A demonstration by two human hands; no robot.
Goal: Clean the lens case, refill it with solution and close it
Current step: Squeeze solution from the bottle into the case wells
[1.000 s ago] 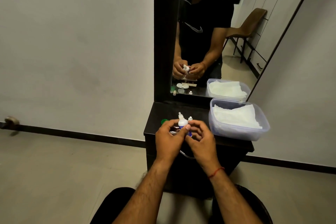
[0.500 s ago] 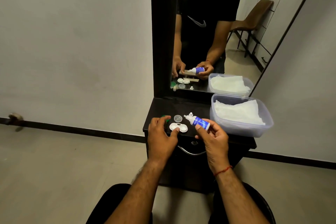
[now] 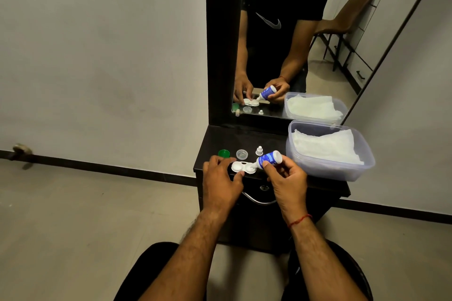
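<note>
A white two-well lens case (image 3: 241, 167) lies uncapped on the dark dresser top (image 3: 220, 140). My left hand (image 3: 221, 179) steadies it, thumb and fingers pinching its left well. My right hand (image 3: 286, 178) holds a small blue-and-white solution bottle (image 3: 269, 158), tipped down to the left with its nozzle over the case's right well. Behind the case sit a green lid (image 3: 223, 153), a clear lid (image 3: 242, 154) and the bottle's small white cap (image 3: 259, 150).
A clear plastic tub (image 3: 327, 168) holding white tissues stands at the right of the dresser top. A tall mirror (image 3: 281, 44) rises behind and reflects the scene. A drawer handle (image 3: 259, 200) curves below the front edge. Bare floor lies to the left.
My right hand has tipped the bottle further down so its nozzle reaches the case's right well. My left hand has settled onto the case's left side.
</note>
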